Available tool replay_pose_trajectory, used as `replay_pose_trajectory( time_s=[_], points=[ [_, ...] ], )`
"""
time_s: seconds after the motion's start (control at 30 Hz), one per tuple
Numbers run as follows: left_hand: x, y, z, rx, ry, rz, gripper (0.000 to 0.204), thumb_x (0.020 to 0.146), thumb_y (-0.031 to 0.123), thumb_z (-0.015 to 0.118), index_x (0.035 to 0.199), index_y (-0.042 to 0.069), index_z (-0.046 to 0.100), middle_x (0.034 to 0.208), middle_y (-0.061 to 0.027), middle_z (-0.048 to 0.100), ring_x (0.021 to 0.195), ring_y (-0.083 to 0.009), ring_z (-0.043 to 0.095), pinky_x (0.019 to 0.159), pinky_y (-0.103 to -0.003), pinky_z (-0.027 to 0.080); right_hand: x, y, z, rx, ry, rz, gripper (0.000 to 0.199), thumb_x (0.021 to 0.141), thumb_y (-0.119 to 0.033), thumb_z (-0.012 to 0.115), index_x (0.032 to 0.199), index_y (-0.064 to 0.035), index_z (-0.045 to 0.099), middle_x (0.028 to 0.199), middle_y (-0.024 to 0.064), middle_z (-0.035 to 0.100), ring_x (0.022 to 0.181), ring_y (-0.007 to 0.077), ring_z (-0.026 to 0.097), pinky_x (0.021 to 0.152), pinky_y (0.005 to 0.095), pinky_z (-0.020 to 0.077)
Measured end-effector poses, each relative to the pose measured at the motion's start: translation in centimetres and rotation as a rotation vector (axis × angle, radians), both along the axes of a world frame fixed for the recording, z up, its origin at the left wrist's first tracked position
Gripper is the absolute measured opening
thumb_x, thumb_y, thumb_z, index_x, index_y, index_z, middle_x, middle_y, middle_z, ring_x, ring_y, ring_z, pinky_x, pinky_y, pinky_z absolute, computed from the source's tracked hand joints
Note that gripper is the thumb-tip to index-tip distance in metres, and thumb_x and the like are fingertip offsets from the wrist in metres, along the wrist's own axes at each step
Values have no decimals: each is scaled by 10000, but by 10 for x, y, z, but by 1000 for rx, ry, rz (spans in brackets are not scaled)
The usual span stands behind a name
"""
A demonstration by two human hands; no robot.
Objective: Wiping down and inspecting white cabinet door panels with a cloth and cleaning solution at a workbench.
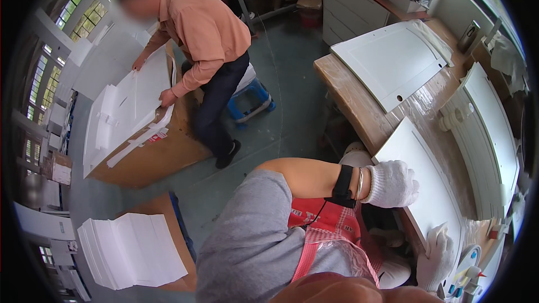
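Note:
A flat white panel (pixel 424 168) lies along the near edge of a plastic-wrapped bench. My left hand (pixel 394 184), in a white knitted glove, is over this panel near its left edge. Its fingers are curled in, and whatever they hold is hidden. A black band and a light bangle circle that wrist. Farther down, at the panel's near end, my right hand (pixel 435 258) wears a white glove too. Its fingers are bent together over the panel's edge. Beside it, on the right, are a roll of tape (pixel 470 257) and small blue-and-white bottles or nozzles (pixel 469 287).
Another white panel (pixel 390 64) and a stack of curved white panels (pixel 485 140) rest on the wrapped bench (pixel 359 98). A metal flask (pixel 469 36) stands behind. To the left, a co-worker (pixel 208 28) bends over a large carton (pixel 168 146). A blue stool (pixel 251 101) and white foam sheets (pixel 132 249) are nearby.

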State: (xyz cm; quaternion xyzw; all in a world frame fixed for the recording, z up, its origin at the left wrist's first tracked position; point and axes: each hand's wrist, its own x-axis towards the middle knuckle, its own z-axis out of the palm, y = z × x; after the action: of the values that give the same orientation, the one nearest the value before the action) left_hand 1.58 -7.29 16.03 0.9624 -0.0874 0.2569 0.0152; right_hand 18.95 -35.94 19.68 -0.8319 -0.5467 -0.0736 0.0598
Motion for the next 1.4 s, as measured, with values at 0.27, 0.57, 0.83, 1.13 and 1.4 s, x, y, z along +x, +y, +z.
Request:
replay_pose_trajectory(
  time_s=[0.27, 0.57, 0.83, 1.13, 1.4],
  points=[
    [59, 35, 134, 54, 267, 19, 239, 850, 221, 663, 1058, 129, 736, 908, -130, 749, 893, -343, 755, 725, -513, 584, 59, 7, 110, 246, -20, 87, 457, 774, 24, 678, 1227, -25, 648, 1102, 150, 657, 996, 345, 651, 893, 430, 513],
    [216, 26, 114, 119, 37, 449, 302, 891, 384, 674, 1033, 153, 807, 1035, -112, 794, 1007, -305, 750, 872, -481, 529, 130, 139, 97, 525, -426, 71, 322, 1000, -248, 623, 1236, -40, 692, 1092, 155, 689, 1023, 330, 660, 948, 420, 500],
    [202, 60, 120, -29, -23, 354, 629, 837, 749, 647, 1020, 164, 790, 985, -108, 766, 1002, -288, 716, 872, -461, 479, 263, -21, 70, 573, 86, -353, 485, 1093, -413, 516, 1379, -49, 662, 1318, 144, 677, 1270, 273, 622, 1084, 368, 447],
    [213, -2, 120, -28, -27, 383, 495, 895, 628, 635, 1056, 183, 780, 1006, -74, 754, 969, -273, 697, 894, -449, 439, 170, 97, 75, 450, -231, -447, 460, 1071, -471, 503, 1302, -130, 708, 1192, 159, 700, 1141, 359, 662, 990, 457, 507],
    [209, 2, 116, -57, -243, 112, 389, 852, 482, 681, 903, 105, 758, 915, -124, 741, 924, -322, 715, 833, -460, 541, 154, 82, 75, 613, -375, -258, 307, 1023, -314, 611, 1243, -156, 755, 1090, 124, 723, 1016, 314, 692, 900, 436, 539]
  ],
)
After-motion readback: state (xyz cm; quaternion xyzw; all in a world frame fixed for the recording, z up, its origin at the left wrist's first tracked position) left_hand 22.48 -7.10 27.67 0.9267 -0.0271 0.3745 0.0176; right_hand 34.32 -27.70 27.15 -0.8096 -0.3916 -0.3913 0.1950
